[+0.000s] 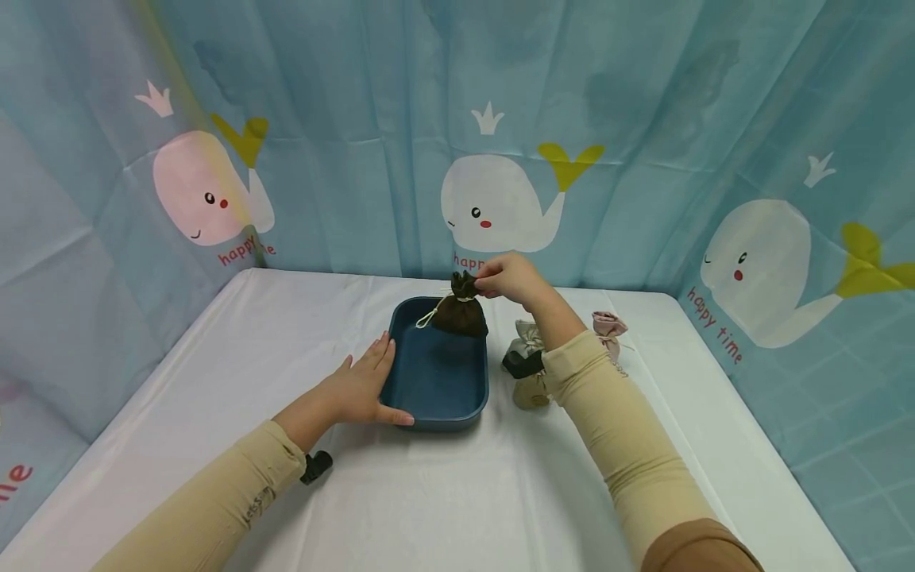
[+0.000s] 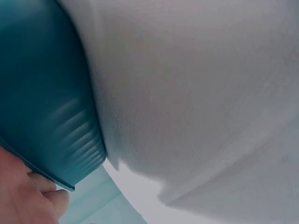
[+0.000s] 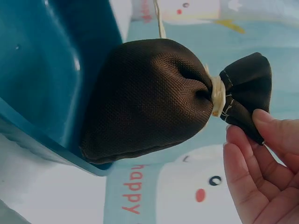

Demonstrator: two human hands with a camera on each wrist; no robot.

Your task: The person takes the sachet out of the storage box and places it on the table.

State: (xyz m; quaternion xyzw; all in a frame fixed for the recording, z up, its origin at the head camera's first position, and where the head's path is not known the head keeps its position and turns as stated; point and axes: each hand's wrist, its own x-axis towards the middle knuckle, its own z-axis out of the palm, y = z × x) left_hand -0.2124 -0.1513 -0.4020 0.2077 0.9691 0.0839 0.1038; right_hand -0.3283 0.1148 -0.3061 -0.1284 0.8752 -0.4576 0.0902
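Note:
A dark brown drawstring pouch (image 1: 460,316), tied with a cream cord, hangs at the far right end of a blue rectangular tub (image 1: 438,381). My right hand (image 1: 513,278) pinches the pouch's gathered top between thumb and fingers; the right wrist view shows this grip on the brown pouch (image 3: 149,98) closely, with its base at the tub's rim (image 3: 88,165). My left hand (image 1: 360,388) rests on the tub's near left side, fingers along the left wall and thumb on the front rim. In the left wrist view, the left hand (image 2: 28,193) touches the tub's edge.
Right of the tub, partly behind my right wrist, stand a grey-green pouch (image 1: 525,338), an olive pouch (image 1: 531,392) and a pink pouch (image 1: 609,327). A white cloth (image 1: 429,500) covers the table. Behind it hangs a blue curtain (image 1: 357,199) with whale prints.

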